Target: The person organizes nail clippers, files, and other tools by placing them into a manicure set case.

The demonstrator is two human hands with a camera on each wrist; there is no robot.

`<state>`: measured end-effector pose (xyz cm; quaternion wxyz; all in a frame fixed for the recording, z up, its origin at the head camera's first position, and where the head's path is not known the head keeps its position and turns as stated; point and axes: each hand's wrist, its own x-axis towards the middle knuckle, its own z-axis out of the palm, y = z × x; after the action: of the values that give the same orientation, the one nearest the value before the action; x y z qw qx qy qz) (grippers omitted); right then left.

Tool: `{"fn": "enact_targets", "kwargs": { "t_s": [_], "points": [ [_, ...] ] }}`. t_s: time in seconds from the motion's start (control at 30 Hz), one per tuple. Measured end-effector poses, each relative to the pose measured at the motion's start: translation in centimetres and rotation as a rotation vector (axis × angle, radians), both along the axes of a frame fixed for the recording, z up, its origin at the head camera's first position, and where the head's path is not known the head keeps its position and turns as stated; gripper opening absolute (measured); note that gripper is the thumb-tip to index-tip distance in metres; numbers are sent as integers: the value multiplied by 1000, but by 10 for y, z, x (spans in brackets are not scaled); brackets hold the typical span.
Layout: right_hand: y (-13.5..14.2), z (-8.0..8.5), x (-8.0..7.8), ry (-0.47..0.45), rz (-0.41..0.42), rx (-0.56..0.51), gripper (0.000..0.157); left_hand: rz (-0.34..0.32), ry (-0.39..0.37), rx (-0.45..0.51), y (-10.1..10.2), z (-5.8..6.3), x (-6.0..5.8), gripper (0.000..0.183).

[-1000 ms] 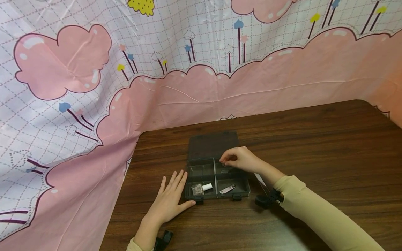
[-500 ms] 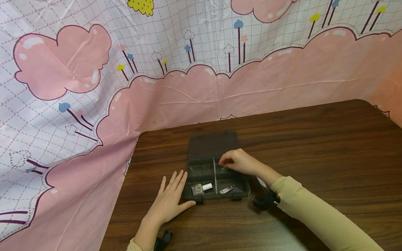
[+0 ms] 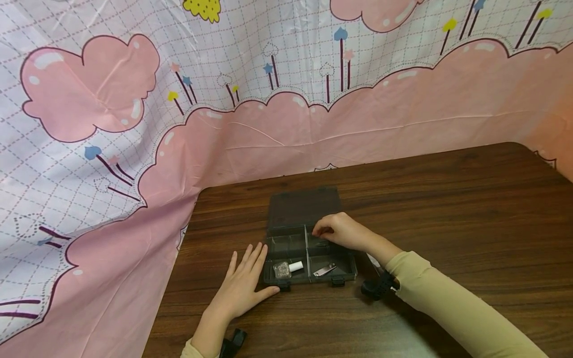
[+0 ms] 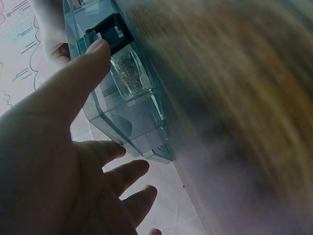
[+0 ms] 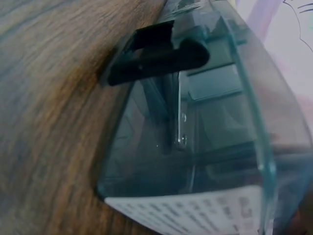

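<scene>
A smoky clear plastic box (image 3: 286, 281) lies with its lid (image 3: 304, 209) folded back on the table. Its front left compartment holds a glittery nail polish bottle (image 3: 282, 270) with a white cap; in the front right one is a nail clipper (image 3: 324, 270). My left hand (image 3: 239, 283) is spread flat by the box's left side, its thumb at the front left latch (image 4: 113, 34). Over the back right compartment, my right hand (image 3: 342, 231) has bent fingers and points downward. A small faint thing (image 3: 321, 244) shows below its fingertips; whether they pinch anything is unclear.
The dark wooden table (image 3: 447, 214) extends to the right and in front of the box. A pink and white printed cloth (image 3: 277, 129) hangs behind and to the left. A white printed label (image 5: 195, 213) is on the box's right end.
My right hand has dipped slightly towards the back right compartment since a second ago, then stayed nearly still. The left hand, the bottle and the clipper have not moved.
</scene>
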<state>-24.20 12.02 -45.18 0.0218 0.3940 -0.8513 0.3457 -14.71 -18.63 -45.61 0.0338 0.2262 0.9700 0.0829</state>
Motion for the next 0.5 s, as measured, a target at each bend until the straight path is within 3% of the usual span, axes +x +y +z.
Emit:
{"fn": "enact_targets", "kwargs": {
  "t_s": [0.1,0.3,0.5],
  "points": [
    [2,1,3,-9,-16,-51,17,-9,8,8,0,0,0,98],
    [12,10,14,-105,-51,-274,20,-23,25,11,-1,-2,0,98],
    [39,16,39,-145,-202,-436,23,-20,19,10,-2,-3,0,98]
  ]
}}
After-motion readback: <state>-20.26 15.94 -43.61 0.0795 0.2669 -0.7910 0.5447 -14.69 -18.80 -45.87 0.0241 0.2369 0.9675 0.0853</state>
